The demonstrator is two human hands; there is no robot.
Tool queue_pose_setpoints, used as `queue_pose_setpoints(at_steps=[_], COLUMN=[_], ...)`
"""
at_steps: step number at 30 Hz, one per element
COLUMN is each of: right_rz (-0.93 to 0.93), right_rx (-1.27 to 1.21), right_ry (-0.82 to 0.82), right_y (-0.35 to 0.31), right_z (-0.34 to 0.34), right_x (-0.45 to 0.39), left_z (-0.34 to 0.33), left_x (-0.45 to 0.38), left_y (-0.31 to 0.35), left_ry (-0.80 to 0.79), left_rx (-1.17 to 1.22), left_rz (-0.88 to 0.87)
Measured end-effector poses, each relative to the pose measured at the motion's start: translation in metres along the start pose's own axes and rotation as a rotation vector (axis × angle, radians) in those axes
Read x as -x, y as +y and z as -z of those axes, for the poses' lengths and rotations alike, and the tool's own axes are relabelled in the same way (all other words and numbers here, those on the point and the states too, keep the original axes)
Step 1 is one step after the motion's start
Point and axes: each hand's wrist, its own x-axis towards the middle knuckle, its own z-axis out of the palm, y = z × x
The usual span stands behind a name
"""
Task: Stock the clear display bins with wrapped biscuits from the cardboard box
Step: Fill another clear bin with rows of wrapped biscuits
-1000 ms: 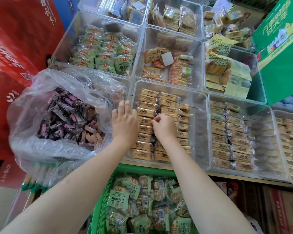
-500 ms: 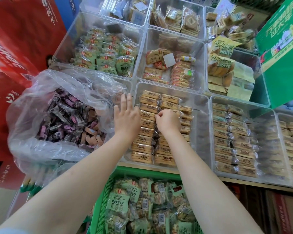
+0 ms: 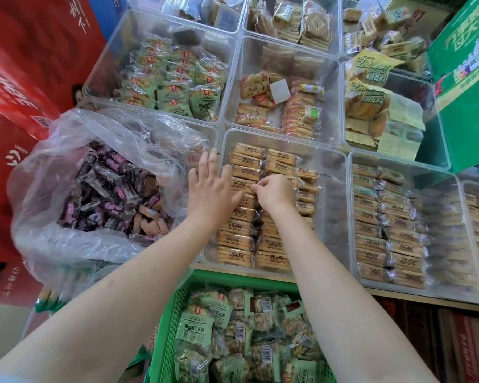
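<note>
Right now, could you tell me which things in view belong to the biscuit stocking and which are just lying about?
In the job:
- left hand, flat on the biscuit rows
- right hand, pinching a wrapped biscuit
- clear bin being filled

Lying about:
- plastic bag of dark-wrapped sweets
- green crate of green packets
- green carton

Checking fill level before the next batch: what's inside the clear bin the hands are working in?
The clear bin holds tan wrapped biscuits in two full rows plus a shorter third; its right side is bare. The left hand and right hand cover the middle packets. Lower layers can't be seen.
</note>
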Motion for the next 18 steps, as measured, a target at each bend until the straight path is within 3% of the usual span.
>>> queue_pose_setpoints(at_steps=[7, 12, 18], right_rz=[0.075, 0.028, -0.084], right_rx=[-0.052, 0.097, -0.336], right_ry=[0.283, 0.146, 0.056], right_y=[0.000, -0.015, -0.009], right_z=[0.003, 0.003, 0.009], right_x=[0.007, -0.010, -0.022], left_z=[0.000, 0.001, 0.000], left_x=[0.001, 0.000, 0.001], left_y=[0.000, 0.000, 0.000], left_ry=[-0.022, -0.038, -0.016], left_rx=[0.007, 0.001, 0.002], left_rz=[-0.059, -0.043, -0.041])
